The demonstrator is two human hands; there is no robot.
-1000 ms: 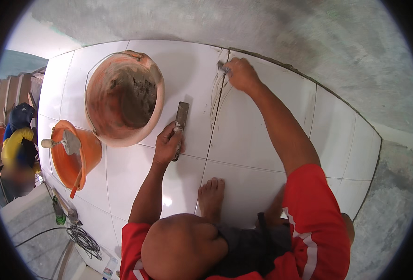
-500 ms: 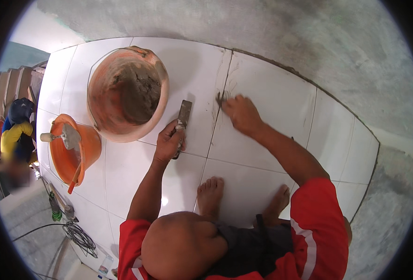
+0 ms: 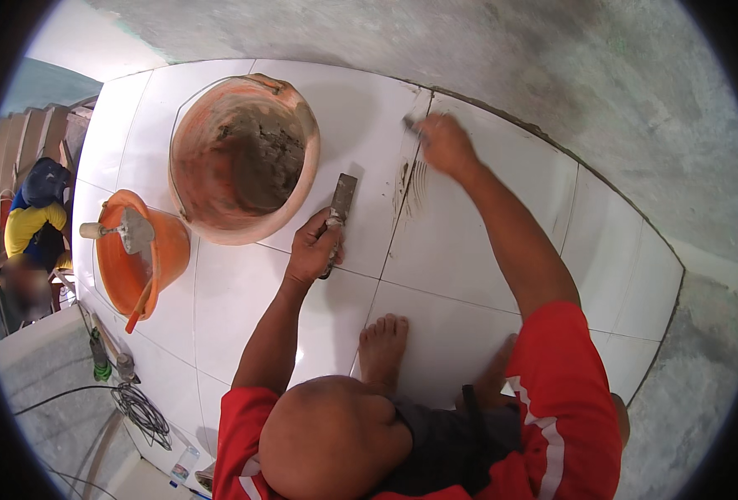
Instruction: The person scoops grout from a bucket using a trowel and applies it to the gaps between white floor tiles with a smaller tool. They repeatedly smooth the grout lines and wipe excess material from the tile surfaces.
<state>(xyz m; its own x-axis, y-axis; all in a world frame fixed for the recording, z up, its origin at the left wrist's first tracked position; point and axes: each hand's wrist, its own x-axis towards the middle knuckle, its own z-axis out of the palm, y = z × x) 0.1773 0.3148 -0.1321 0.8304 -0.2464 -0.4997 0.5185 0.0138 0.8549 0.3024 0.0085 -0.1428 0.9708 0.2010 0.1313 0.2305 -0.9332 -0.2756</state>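
Note:
My left hand [image 3: 312, 250] is closed round the handle of a narrow flat-bladed scraper [image 3: 346, 193], smeared with grey mortar, its blade pointing away from me. Farther right, my right hand [image 3: 447, 143] grips a small dark spreader [image 3: 411, 123], mostly hidden by the fingers. It is over the joint between two white floor tiles [image 3: 486, 217], near the wall. Curved grey paste streaks [image 3: 416, 185] mark the tiles beside that joint, just nearer than my right hand. Left of the scraper, a large orange bucket [image 3: 184, 158] holds grey mortar.
A smaller orange bucket [image 3: 173, 250] stands at left with a mortar-covered trowel [image 3: 137, 232] across it. Coiled black cable [image 3: 142, 412] and a plastic bottle [image 3: 185, 463] lie lower left. A grey wall [image 3: 502, 58] bounds the far side. Another person [image 3: 40, 217] is at far left.
My right hand has moved away from me along the tile joint with the spreader, and curved paste streaks now show where it was. My left hand still holds the scraper; the whole view has shifted slightly.

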